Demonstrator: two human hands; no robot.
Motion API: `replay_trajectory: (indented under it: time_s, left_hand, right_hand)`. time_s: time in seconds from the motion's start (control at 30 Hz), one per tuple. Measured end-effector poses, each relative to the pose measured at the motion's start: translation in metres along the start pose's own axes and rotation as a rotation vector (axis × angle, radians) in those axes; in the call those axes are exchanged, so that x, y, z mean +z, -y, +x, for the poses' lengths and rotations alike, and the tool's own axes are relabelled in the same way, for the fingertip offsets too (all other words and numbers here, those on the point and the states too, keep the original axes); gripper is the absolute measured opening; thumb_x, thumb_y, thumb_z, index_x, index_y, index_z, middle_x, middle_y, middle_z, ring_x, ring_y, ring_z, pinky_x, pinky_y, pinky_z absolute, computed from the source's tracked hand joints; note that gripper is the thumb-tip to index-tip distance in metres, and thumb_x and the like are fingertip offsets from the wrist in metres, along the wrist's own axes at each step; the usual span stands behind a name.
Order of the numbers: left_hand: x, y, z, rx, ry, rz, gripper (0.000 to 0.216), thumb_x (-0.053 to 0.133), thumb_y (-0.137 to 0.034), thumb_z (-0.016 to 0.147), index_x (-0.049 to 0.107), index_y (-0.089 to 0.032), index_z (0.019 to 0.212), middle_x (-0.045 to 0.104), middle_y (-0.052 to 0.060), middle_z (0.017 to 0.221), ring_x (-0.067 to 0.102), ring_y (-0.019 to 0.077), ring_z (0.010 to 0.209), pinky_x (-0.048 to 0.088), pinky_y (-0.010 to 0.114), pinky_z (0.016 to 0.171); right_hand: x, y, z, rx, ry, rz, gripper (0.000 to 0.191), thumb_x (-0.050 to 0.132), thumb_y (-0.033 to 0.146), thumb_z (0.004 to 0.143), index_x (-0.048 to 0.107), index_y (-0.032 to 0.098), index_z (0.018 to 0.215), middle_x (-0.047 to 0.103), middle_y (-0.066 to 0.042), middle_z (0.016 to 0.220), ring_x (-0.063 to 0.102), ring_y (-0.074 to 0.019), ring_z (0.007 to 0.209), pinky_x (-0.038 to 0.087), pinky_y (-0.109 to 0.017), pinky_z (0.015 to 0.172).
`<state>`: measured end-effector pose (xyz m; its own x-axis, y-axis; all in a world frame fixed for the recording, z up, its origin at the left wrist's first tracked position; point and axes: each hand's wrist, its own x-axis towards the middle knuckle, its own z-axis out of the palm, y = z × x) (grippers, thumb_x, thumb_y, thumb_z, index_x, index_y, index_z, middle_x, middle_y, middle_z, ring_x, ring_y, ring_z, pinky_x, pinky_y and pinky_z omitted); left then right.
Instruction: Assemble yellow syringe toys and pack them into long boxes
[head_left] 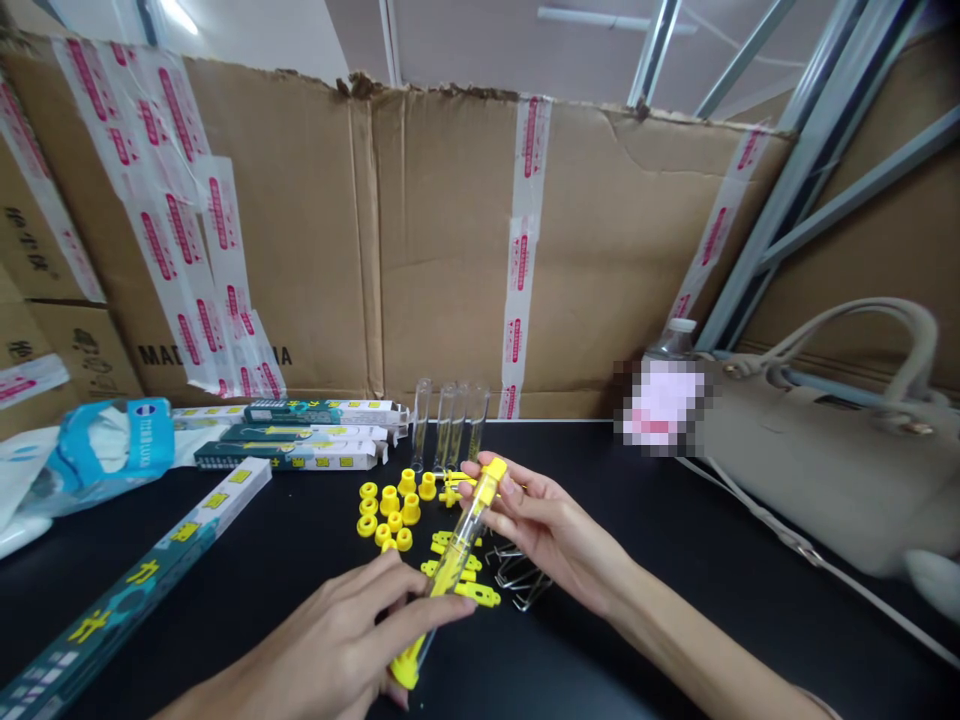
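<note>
My left hand grips the lower end of a clear plastic tube with yellow parts inside and a yellow base. My right hand pinches the tube's yellow top cap. The tube slants over the black table. Beneath and behind it lie several loose yellow caps, flat yellow clips and bent metal wires. Several empty clear tubes lie just beyond the caps.
Long green-and-white printed boxes are stacked at the back left, and one lies diagonally at the near left. A blue tissue pack sits at the far left. A beige handbag and a bottle stand at the right. A taped cardboard wall closes the back.
</note>
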<state>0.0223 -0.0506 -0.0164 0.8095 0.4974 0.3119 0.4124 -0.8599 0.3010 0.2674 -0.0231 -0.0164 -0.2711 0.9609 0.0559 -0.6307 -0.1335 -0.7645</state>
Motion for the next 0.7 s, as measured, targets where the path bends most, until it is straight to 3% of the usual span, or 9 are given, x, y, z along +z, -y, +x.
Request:
replay_trajectory:
  time_s: [0.33, 0.4, 0.53, 0.7]
  left_hand:
    - [-0.0005, 0.0016, 0.001, 0.006, 0.035, 0.005, 0.081, 0.049, 0.009, 0.067, 0.051, -0.028, 0.138, 0.066, 0.005, 0.114, 0.064, 0.0196, 0.101, 0.057, 0.025, 0.085]
    - [-0.0021, 0.0005, 0.0015, -0.007, 0.045, -0.027, 0.08, 0.048, 0.008, 0.068, 0.051, -0.031, 0.138, 0.066, 0.003, 0.114, 0.064, 0.0182, 0.1, 0.057, 0.024, 0.086]
    - [-0.0052, -0.003, 0.0021, -0.052, 0.056, -0.074, 0.074, 0.046, 0.005, 0.073, 0.055, -0.034, 0.134, 0.067, 0.002, 0.112, 0.064, 0.0171, 0.097, 0.057, 0.025, 0.086]
    - [-0.0052, -0.0033, 0.0023, -0.053, 0.059, -0.056, 0.071, 0.048, 0.003, 0.074, 0.056, -0.034, 0.134, 0.067, 0.003, 0.11, 0.065, 0.0186, 0.096, 0.057, 0.028, 0.087]
  right_hand:
    - [-0.0004, -0.0009, -0.0001, -0.01, -0.032, -0.029, 0.014, 0.079, 0.016, 0.079, 0.066, 0.011, 0.079, 0.074, -0.015, 0.116, 0.071, -0.0242, 0.108, 0.054, -0.031, 0.096]
    - [-0.0006, -0.0008, 0.0001, -0.008, -0.036, -0.024, 0.016, 0.08, 0.016, 0.078, 0.068, 0.011, 0.086, 0.074, -0.015, 0.117, 0.071, -0.0246, 0.108, 0.053, -0.033, 0.098]
    - [-0.0018, -0.0006, 0.001, 0.01, -0.02, -0.019, 0.046, 0.082, 0.015, 0.075, 0.065, 0.013, 0.118, 0.073, -0.014, 0.118, 0.071, -0.0251, 0.108, 0.052, -0.036, 0.1]
    - [-0.0038, -0.0009, 0.0014, -0.01, 0.007, -0.032, 0.034, 0.081, 0.017, 0.077, 0.069, 0.012, 0.109, 0.075, -0.012, 0.114, 0.072, -0.0243, 0.106, 0.053, -0.035, 0.098]
